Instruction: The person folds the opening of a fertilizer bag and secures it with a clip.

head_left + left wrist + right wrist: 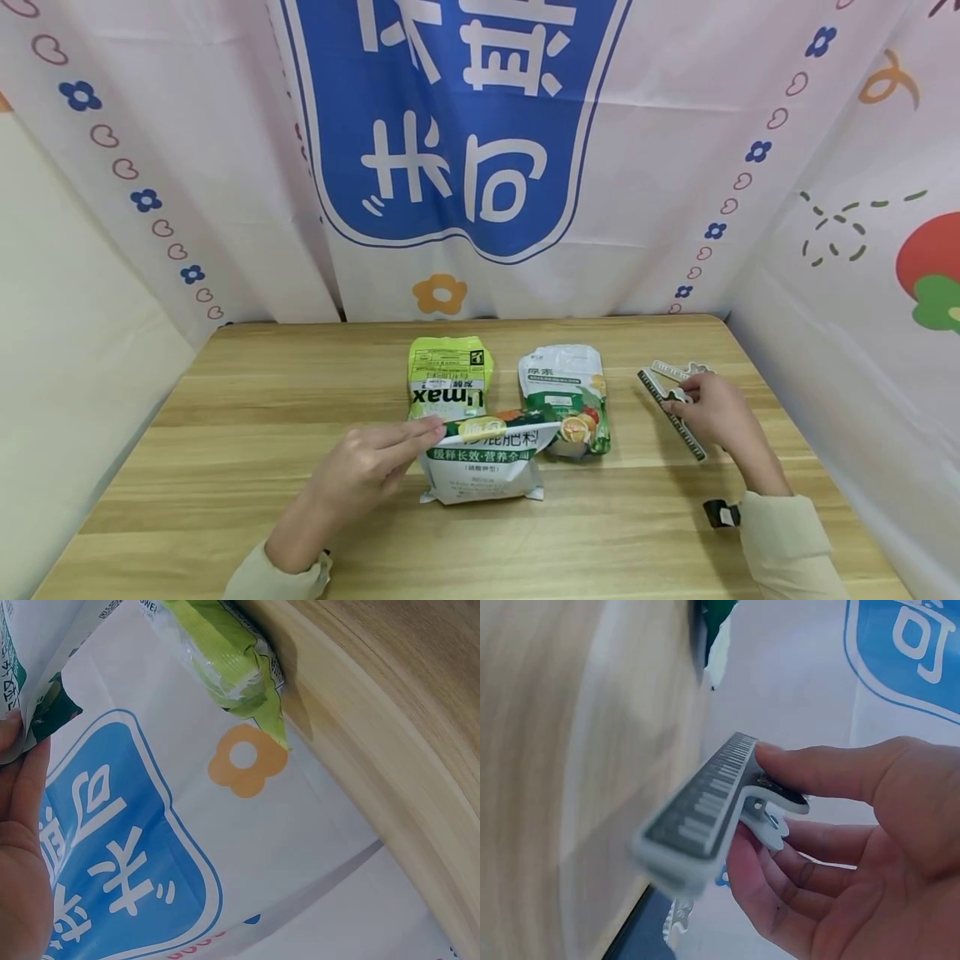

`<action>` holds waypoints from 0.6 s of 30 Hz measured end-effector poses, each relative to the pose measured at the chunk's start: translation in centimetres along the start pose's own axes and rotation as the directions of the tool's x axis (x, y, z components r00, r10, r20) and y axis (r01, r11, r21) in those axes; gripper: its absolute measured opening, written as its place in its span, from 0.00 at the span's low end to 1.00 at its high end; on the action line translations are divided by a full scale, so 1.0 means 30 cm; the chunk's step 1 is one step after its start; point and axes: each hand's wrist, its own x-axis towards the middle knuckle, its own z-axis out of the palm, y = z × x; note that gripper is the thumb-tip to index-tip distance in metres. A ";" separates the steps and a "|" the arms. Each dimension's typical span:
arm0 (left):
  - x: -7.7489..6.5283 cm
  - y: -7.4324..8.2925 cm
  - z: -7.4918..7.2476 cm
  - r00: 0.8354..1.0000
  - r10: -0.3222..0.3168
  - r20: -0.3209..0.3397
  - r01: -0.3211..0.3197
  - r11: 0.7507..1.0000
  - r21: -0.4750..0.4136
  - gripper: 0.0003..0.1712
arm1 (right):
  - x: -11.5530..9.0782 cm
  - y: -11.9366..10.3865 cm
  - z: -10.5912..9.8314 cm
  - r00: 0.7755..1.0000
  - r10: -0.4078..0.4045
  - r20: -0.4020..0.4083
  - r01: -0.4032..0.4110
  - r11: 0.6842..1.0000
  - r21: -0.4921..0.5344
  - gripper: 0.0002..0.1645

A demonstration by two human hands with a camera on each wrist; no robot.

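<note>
My left hand (358,469) pinches the left end of the folded-over top of a white and green fertilizer bag (483,479), which stands upright at the middle front. The left wrist view shows thumb and fingers on the corner of that bag (45,645). At the right, my right hand (716,410) holds a long bag clip (688,433) with a piano-key pattern. In the right wrist view, the thumb presses one side of the clip (712,795) and fingers lie under its handle. A second, pale clip (667,369) lies just behind it on the table.
Behind the standing bag lie a lime-green bag (450,367) and a white and green pouch (562,383) with fruit pictures. The wooden table (247,433) ends at a printed cloth (375,287) at the back. A black strap piece (722,513) sits by the right cuff.
</note>
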 end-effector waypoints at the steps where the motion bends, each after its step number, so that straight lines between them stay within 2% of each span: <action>1: -0.001 0.001 0.000 1.000 -0.001 0.000 0.001 1.000 0.001 0.31 | -0.003 -0.005 -0.002 1.000 -0.008 -0.006 0.008 1.000 -0.002 0.33; 6: 0.000 0.004 -0.001 1.000 -0.011 0.006 0.011 1.000 0.014 0.33 | -0.012 -0.031 -0.011 0.999 -0.043 -0.033 0.043 0.999 -0.001 0.24; 9: -0.001 0.003 -0.001 1.000 -0.010 0.007 0.009 1.000 0.026 0.34 | -0.018 -0.046 -0.015 0.997 -0.061 -0.054 0.061 0.998 0.004 0.25; 15: -0.006 -0.003 0.005 1.000 0.009 -0.002 -0.008 0.999 0.041 0.20 | -0.034 -0.083 -0.025 0.992 -0.097 -0.081 0.100 0.994 0.037 0.24; 18: -0.007 -0.004 0.009 1.000 0.011 -0.008 -0.011 0.999 0.036 0.19 | -0.041 -0.104 -0.031 0.986 -0.122 -0.115 0.127 0.991 0.039 0.22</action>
